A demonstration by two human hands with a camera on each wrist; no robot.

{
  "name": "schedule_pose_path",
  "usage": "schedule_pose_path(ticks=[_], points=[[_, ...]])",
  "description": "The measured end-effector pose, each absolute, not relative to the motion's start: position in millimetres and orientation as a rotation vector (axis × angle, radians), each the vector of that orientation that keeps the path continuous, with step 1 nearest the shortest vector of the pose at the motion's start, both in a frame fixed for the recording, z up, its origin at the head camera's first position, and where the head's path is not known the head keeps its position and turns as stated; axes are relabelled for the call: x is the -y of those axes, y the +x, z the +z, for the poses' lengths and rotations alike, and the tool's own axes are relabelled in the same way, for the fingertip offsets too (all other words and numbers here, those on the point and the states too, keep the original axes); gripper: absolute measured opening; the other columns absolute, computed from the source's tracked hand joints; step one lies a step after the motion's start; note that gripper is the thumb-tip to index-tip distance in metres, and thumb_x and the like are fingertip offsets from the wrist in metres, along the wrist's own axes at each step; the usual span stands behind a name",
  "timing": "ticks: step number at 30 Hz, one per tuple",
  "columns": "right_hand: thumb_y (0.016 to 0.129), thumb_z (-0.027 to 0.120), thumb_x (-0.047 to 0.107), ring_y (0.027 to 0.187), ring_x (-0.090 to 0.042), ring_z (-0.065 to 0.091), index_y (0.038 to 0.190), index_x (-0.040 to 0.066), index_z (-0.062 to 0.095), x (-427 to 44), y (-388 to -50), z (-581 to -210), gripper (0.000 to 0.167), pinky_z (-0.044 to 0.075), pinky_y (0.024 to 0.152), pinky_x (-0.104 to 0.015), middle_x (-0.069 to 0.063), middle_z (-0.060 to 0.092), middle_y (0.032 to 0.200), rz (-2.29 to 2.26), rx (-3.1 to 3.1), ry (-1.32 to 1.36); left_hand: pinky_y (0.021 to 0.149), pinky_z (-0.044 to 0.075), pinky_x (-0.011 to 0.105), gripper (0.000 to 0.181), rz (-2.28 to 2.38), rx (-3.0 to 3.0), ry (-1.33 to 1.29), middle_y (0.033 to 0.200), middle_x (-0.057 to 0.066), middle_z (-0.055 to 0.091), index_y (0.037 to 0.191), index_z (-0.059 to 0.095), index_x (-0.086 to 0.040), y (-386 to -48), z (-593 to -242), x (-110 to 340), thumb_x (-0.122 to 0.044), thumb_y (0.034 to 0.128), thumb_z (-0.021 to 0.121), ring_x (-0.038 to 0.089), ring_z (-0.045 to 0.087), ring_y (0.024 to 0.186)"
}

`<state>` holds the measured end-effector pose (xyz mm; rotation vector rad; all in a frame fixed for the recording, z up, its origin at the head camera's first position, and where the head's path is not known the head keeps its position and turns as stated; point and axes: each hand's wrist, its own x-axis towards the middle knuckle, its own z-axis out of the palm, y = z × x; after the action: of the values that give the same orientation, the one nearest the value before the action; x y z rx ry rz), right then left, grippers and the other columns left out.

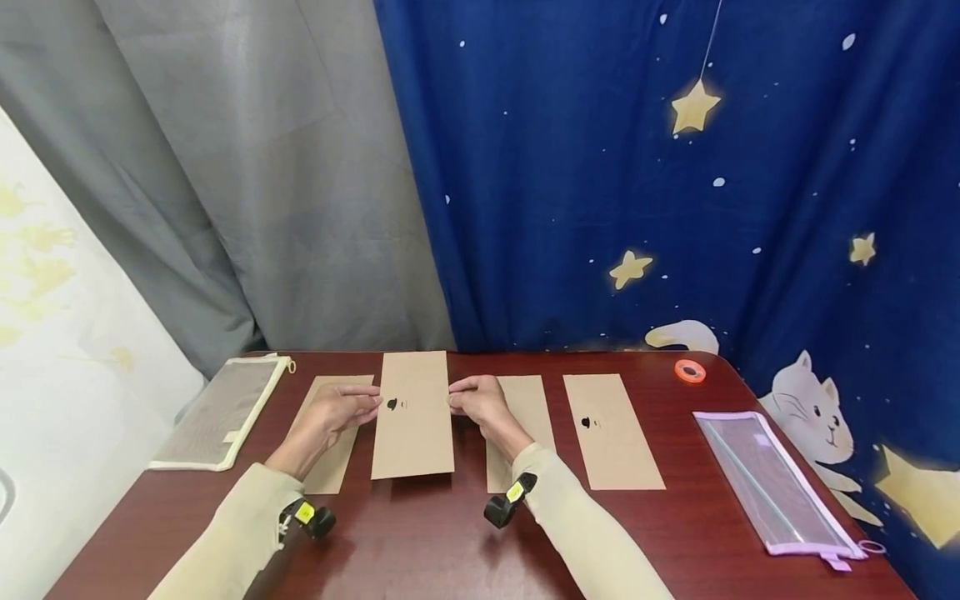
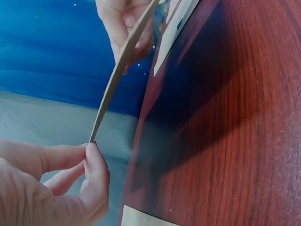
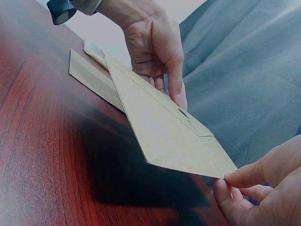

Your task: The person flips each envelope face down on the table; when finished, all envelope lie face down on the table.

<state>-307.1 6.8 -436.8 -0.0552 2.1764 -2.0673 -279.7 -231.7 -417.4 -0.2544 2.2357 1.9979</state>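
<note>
Both hands hold a brown kraft-paper card (image 1: 412, 433) with a small black hat print, raised above the table. The left hand (image 1: 337, 410) pinches its left edge between thumb and fingers. On the opposite edge, the right hand (image 1: 483, 404) pinches it the same way. In the left wrist view the card (image 2: 110, 92) appears nearly edge-on; its broad face tilts over the table in the right wrist view. Similar cards lie flat: one under the left hand (image 1: 330, 471), one partly hidden beneath the right forearm (image 1: 528, 400), and one further right with the same hat print (image 1: 618, 442).
A cream-edged mesh zip pouch (image 1: 217, 417) lies at the table's left. Toward the right are an orange tape roll (image 1: 690, 372) and a purple-edged clear zip pouch (image 1: 772, 483). Grey (image 1: 337, 167) and blue star-patterned curtains (image 1: 570, 192) hang behind the dark red table (image 1: 420, 542).
</note>
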Motion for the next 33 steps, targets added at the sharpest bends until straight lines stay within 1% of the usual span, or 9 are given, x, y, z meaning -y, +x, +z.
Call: schedule_pose_path(ticks=[4,7,13,15,19,24,27,32,33], points=[[0.084,0.064,-0.012,0.068,-0.011,0.064,0.103,-0.012,0.070,-8,-306,-434,0.020,0.066,0.080,-0.037,-0.015,0.072,0.087,-2.068,-2.170,-0.066,0.079,0.064,0.021,0.040,2.034,-2.190,-0.237,0.087,0.001,0.072,0.130,0.054,0.021,-279,-412,232,0.008,0.0937,0.062,0.004,0.069,0.078],[0.084,0.064,-0.012,0.068,-0.011,0.064,0.103,-0.012,0.070,-8,-305,-434,0.020,0.066,0.080,-0.037,-0.013,0.071,0.085,-2.068,-2.160,-0.062,0.080,0.064,0.023,0.042,2.029,-2.191,-0.251,0.088,0.001,0.074,0.132,0.054,0.019,-280,-405,233,0.006,0.0930,0.064,0.004,0.070,0.078],[0.083,0.064,-0.015,0.067,-0.012,0.063,0.104,-0.014,0.069,-4,-306,-439,0.021,0.066,0.080,-0.036,-0.013,0.068,0.087,-2.085,-2.110,-0.045,0.080,0.064,0.026,0.038,2.003,-2.209,-0.257,0.085,0.001,0.074,0.126,0.061,0.017,-284,-385,232,0.005,0.0906,0.068,0.006,0.072,0.075],[0.084,0.064,-0.015,0.068,-0.011,0.063,0.105,-0.015,0.068,-3,-307,-441,0.022,0.066,0.080,-0.035,-0.011,0.067,0.087,-2.098,-2.073,-0.047,0.081,0.064,0.027,0.034,1.996,-2.205,-0.233,0.085,0.000,0.074,0.123,0.062,0.016,-284,-378,231,0.005,0.0911,0.067,0.006,0.072,0.076],[0.085,0.064,-0.016,0.068,-0.009,0.063,0.109,-0.017,0.067,-1,-306,-445,0.024,0.065,0.079,-0.030,-0.008,0.066,0.086,-2.117,-1.972,-0.054,0.078,0.064,0.025,0.029,1.993,-2.184,-0.227,0.084,0.000,0.074,0.119,0.067,0.014,-283,-367,229,0.005,0.0916,0.066,0.007,0.072,0.075],[0.086,0.063,-0.016,0.068,-0.008,0.063,0.112,-0.017,0.065,4,-306,-447,0.026,0.064,0.075,-0.024,-0.005,0.064,0.082,-2.111,-1.884,-0.072,0.077,0.064,0.025,0.031,1.939,-2.224,-0.212,0.085,0.000,0.074,0.122,0.064,0.016,-280,-354,227,0.004,0.0931,0.064,0.006,0.072,0.074],[0.086,0.062,-0.016,0.067,-0.009,0.063,0.112,-0.017,0.065,7,-306,-447,0.027,0.064,0.076,-0.026,-0.005,0.063,0.080,-2.098,-1.868,-0.090,0.076,0.065,0.025,0.033,1.868,-2.300,-0.220,0.084,0.001,0.074,0.124,0.062,0.016,-279,-345,223,0.002,0.0943,0.063,0.006,0.072,0.072],[0.087,0.062,-0.015,0.066,-0.011,0.064,0.109,-0.017,0.066,11,-307,-443,0.023,0.065,0.084,-0.035,-0.008,0.064,0.080,-2.057,-1.886,-0.118,0.072,0.065,0.025,0.034,1.792,-2.389,-0.192,0.078,0.000,0.072,0.124,0.060,0.018,-281,-334,216,0.000,0.0951,0.062,0.005,0.072,0.067],[0.088,0.062,-0.014,0.066,-0.011,0.065,0.107,-0.017,0.067,11,-306,-441,0.021,0.065,0.083,-0.035,-0.009,0.065,0.080,-2.035,-1.927,-0.127,0.072,0.065,0.025,0.034,1.786,-2.396,-0.181,0.077,0.000,0.072,0.124,0.060,0.018,-281,-333,214,0.000,0.0953,0.062,0.005,0.071,0.067]])
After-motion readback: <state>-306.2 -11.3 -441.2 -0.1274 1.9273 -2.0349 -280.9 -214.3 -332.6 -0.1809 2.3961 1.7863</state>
